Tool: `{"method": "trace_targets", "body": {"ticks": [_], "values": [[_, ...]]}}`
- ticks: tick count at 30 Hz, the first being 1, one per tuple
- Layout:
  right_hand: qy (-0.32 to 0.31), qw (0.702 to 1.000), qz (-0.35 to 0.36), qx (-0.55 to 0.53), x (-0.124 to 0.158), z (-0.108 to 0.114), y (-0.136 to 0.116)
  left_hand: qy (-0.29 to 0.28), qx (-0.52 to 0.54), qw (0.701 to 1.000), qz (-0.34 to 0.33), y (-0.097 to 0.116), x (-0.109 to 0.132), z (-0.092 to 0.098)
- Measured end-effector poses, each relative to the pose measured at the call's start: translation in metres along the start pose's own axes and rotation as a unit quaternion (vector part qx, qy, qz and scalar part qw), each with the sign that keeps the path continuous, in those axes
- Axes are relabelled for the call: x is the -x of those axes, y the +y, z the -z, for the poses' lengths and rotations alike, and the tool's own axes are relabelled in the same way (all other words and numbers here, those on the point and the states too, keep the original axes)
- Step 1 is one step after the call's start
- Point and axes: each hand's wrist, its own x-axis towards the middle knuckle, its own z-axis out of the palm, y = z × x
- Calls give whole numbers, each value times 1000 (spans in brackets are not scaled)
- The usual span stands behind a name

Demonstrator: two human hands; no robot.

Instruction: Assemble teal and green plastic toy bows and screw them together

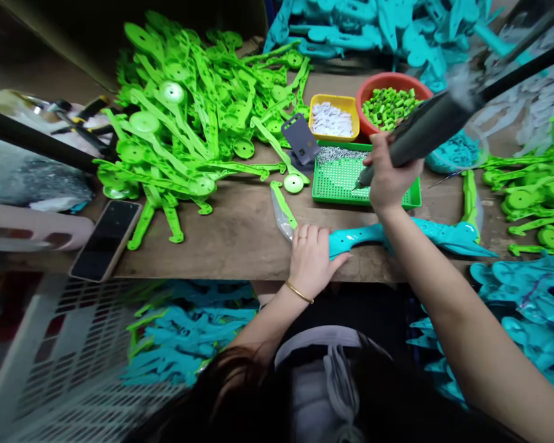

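Lengthwise along the near edge of the bench [212,246] lies a long, glossy turquoise plastic piece [357,235], its long axis running left to right across the person's front. The left hand [307,261] is the nearer one, gripping the piece's left end, with the thumb along the near side. The right hand [390,178] is beyond the piece, its forearm crossing above the middle. It is wrapped around a dark grey, cylindrical handheld driver [431,132], whose tip points down over a shallow green perforated plastic tray [337,186]; whether the tip touches the tray is unclear.
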Motion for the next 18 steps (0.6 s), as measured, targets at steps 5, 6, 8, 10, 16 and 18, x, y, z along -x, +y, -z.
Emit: {"method": "trace_targets", "body": {"ticks": [5, 6, 8, 10, 16, 18], "values": [[-45, 998, -30, -37, 26, 14, -57, -1, -7, 1000, 2, -8, -1, -1], [-81, 995, -41, -50, 35, 19, -66, -5, -2, 1000, 6, -8, -1, -1], [-147, 985, -51, -68, 52, 29, -76, -11, 6, 1000, 15, -7, -1, 0], [-186, 979, -44, -72, 63, 35, -76, -12, 13, 1000, 18, -7, -2, 0], [-233, 970, -54, -39, 79, 40, -51, -26, 12, 999, 14, -7, -3, 2], [-243, 968, -64, -27, 85, 42, -49, -24, 12, 1000, 15, -6, -3, 1]]}}
